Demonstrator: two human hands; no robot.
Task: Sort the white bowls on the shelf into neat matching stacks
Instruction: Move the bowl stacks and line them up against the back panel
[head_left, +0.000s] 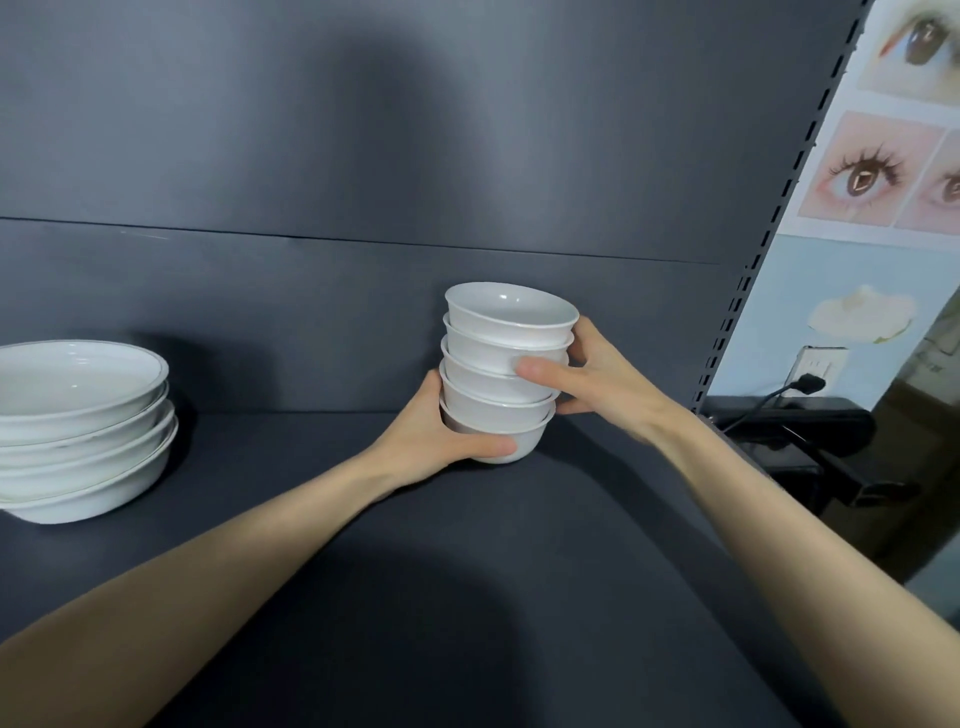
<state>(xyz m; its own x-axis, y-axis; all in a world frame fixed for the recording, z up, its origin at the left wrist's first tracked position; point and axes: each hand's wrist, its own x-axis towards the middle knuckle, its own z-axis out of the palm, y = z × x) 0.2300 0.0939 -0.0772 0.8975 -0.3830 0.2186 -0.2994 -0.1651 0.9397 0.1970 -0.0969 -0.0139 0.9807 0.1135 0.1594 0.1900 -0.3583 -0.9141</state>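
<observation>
The left hand (434, 434) and right hand (589, 376) are gripping a tilted stack of small bowls (501, 371) on the shelf (467, 571), well apart from the wide bowls (78, 426)

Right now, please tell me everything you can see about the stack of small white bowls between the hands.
The stack of small bowls holds five matching white bowls, glossy like glazed ceramic, nested upright but leaning slightly left. It is at the back of the dark shelf, right of centre. The left hand cups the bottom bowl; the right hand grips the side, thumb across the middle bowls. Whether its base touches the shelf is unclear.
</observation>
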